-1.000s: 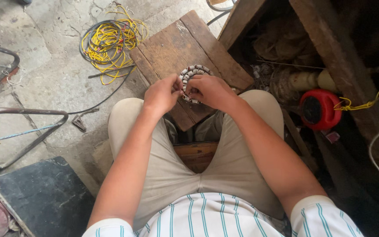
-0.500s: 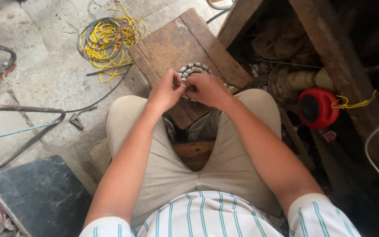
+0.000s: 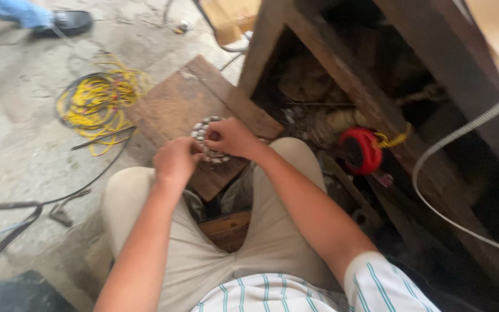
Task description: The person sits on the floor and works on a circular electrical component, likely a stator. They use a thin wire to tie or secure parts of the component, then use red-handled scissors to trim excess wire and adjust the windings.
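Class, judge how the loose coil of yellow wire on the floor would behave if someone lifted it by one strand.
The yellow wire coil would probably sag and spill, since its loops lie loose and uneven. It looks light for its spread. It seems unlikely to roll, lying flat and tangled with a black cable.

Hands (image 3: 206, 150) hide most of metal ring (image 3: 203, 128); frame blurred; shoe (image 3: 64, 22) cut off.

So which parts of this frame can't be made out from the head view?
- Ring-shaped part: its near side is covered by the right hand and left hand.
- Fingertips: tucked against the ring, so the grip cannot be told.
- Whole picture: motion blur smears the ring's small pieces.
- Person's shoe: the rest is cut off by the top edge.
- Space under the wooden bench: too dark to tell.
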